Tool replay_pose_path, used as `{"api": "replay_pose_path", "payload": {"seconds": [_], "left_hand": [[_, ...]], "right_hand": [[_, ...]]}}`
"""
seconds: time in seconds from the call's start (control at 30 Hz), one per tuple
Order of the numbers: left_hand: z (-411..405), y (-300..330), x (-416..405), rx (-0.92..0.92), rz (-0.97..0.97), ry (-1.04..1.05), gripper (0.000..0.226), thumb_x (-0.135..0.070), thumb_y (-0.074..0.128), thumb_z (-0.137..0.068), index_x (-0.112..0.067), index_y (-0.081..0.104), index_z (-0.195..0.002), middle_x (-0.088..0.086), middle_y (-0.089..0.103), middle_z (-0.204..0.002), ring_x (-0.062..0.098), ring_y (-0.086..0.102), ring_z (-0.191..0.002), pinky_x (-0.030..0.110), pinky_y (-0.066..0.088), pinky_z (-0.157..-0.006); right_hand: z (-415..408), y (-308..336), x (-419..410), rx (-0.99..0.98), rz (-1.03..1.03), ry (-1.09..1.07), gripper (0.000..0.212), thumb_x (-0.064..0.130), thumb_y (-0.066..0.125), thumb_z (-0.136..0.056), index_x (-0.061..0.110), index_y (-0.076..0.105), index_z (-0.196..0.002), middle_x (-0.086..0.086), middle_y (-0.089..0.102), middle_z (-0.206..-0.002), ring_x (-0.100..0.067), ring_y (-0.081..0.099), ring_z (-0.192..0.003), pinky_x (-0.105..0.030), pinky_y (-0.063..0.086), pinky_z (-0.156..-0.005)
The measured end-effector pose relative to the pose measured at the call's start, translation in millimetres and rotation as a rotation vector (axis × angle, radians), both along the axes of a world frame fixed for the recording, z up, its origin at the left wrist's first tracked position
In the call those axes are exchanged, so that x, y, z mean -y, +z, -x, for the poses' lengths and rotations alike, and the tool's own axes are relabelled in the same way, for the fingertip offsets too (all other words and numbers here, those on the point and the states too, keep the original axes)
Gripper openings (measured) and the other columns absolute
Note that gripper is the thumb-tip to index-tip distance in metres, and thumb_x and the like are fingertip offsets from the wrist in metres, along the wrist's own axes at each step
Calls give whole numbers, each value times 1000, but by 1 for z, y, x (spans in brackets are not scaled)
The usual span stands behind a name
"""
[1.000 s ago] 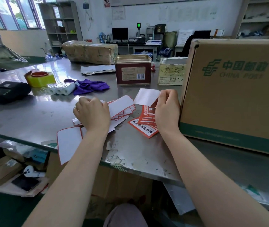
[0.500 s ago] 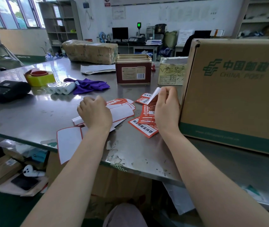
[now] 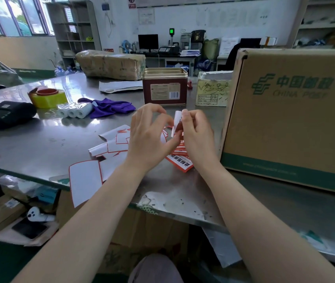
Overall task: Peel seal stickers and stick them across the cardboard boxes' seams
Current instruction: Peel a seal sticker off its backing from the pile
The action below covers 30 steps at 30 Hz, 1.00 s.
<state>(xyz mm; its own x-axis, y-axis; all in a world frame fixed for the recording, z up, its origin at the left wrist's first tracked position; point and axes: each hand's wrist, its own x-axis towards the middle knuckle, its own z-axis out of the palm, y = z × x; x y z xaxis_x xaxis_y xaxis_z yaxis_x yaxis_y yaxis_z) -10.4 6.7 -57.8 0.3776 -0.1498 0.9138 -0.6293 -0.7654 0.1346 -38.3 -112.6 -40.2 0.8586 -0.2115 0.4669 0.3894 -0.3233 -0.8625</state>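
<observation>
The table is glossy, scuffed metal. At three o'clock stands a matt cardboard box; at twelve a shiny metal tin, at eleven a soft purple cloth.

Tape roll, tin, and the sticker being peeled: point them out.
Tape roll [image 3: 48,98]: head view, yellow side.
Tin [image 3: 165,86]: head view, front label.
Sticker [image 3: 176,121]: head view, white strip showing between the left hand [image 3: 148,139] and right hand [image 3: 198,135].

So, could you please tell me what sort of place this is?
Probably a postal parcel-packing room: a China Post cardboard box on the steel table, a roll of packing tape, and a wrapped parcel behind.
</observation>
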Motion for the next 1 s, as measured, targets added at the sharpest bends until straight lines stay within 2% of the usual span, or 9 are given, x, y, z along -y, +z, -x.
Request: {"api": "replay_pose_path", "payload": {"seconds": [0.1, 0.3, 0.4, 0.5, 0.63, 0.77, 0.9, 1.0], "left_hand": [[0, -1, -1, 0, 14, 27, 16, -25, 64, -79, -9, 65, -80, 14, 59, -100, 20, 46, -100, 28, 33, -86], [-1, 0, -3, -27, 55, 107, 16, -22, 59, -82, -8, 65, -81, 14, 58, -100, 18, 44, -100, 29, 34, -86], [-4, 0, -5, -44, 154, 165, 23, -24, 54, -86, -5, 67, -80, 15, 60, -99, 22, 49, -98, 31, 35, -84], [-7, 0, -10, -113, 277, 185, 31, -26, 48, -87, -4, 69, -83, 16, 61, -100, 30, 56, -96, 30, 35, -82], [-8, 1, -12, -136, 334, 165, 34, -26, 47, -86, -1, 69, -83, 16, 61, -98, 31, 57, -94, 26, 32, -82], [-5, 3, -9, -151, 352, 124, 39, -30, 45, -87, 1, 69, -84, 17, 61, -98, 29, 56, -95, 25, 33, -82], [-6, 1, -9, -145, 340, 169, 39, -32, 44, -86, -1, 69, -83, 15, 61, -98, 29, 56, -95, 22, 29, -82], [-7, 1, -9, -156, 354, 229, 39, -34, 45, -85, -5, 70, -79, 14, 62, -97, 28, 56, -96, 25, 28, -83]], "right_hand": [[-1, -1, -2, 8, 20, 5, 25, 33, 38, -100, 14, 54, -95, 11, 58, -78, 3, 55, -72, -2, 39, -57], [-1, -2, -2, 4, 4, 12, 26, 40, 40, -98, 18, 53, -94, 8, 61, -81, -9, 60, -79, -21, 45, -67], [0, 0, -1, -2, -31, -14, 28, 41, 37, -99, 18, 51, -92, 6, 60, -79, -7, 61, -73, -18, 47, -62], [-5, -4, 4, -31, -24, -105, 20, 38, 36, -99, 21, 46, -93, -1, 63, -92, -14, 66, -84, -24, 52, -60], [-12, -9, 9, -131, -29, -140, 20, 37, 38, -99, 19, 46, -100, -3, 61, -106, -13, 65, -89, -10, 41, -49], [-11, -9, 8, -162, -21, -84, 19, 40, 39, -99, 23, 46, -102, 1, 62, -104, -10, 65, -80, -8, 42, -44], [-7, -5, 8, -36, 22, -140, 10, 32, 44, -99, 23, 48, -97, 9, 59, -90, -7, 63, -75, -8, 45, -50], [-4, -4, 5, 35, 46, -174, 10, 30, 45, -98, 22, 51, -96, 5, 62, -90, -11, 64, -81, -18, 51, -61]]}}
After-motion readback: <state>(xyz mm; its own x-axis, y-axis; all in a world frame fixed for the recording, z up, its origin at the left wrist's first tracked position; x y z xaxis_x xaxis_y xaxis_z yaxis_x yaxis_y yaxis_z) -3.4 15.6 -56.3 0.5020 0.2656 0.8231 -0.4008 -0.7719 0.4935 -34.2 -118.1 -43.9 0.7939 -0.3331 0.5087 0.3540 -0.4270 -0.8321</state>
